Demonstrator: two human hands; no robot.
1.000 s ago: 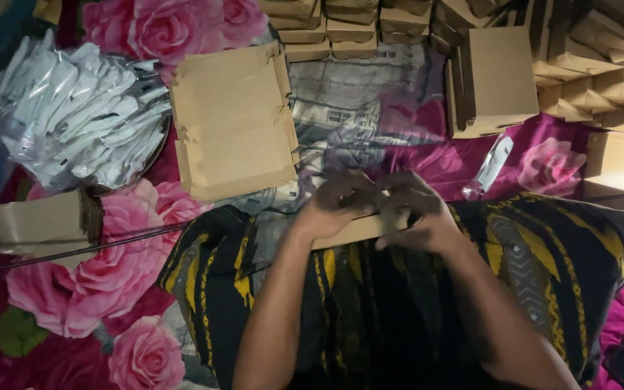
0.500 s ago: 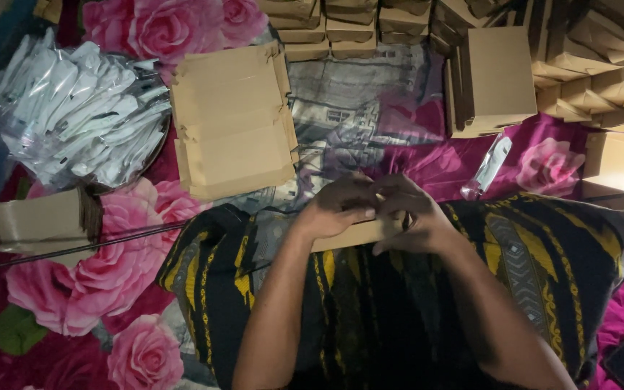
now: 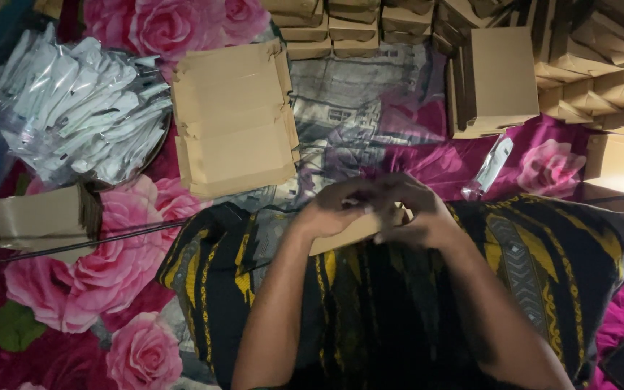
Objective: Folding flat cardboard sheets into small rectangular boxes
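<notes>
Head camera view looks down on the person's left hand (image 3: 337, 209) and right hand (image 3: 417, 213), which meet over a flat piece of brown cardboard (image 3: 344, 232) resting on a black-and-yellow patterned cushion (image 3: 543, 253) in the lap. Both sets of fingers are curled closed around the cardboard's upper edge, fingertips touching one another; how tightly they pinch cannot be told in the dim light.

The cardboard's long axis runs roughly left to right, tilted slightly so its right end sits higher, and its visible lower-left corner points toward the left forearm.

One risk, as a judgement: the thin board could crease off its fold line or slip from the grip, since the hands cover most of it and the light is poor. A stack of flat brown cardboard blanks (image 3: 232, 119) lies beyond, near a heap of clear plastic-wrapped white items (image 3: 81, 101).
</notes>
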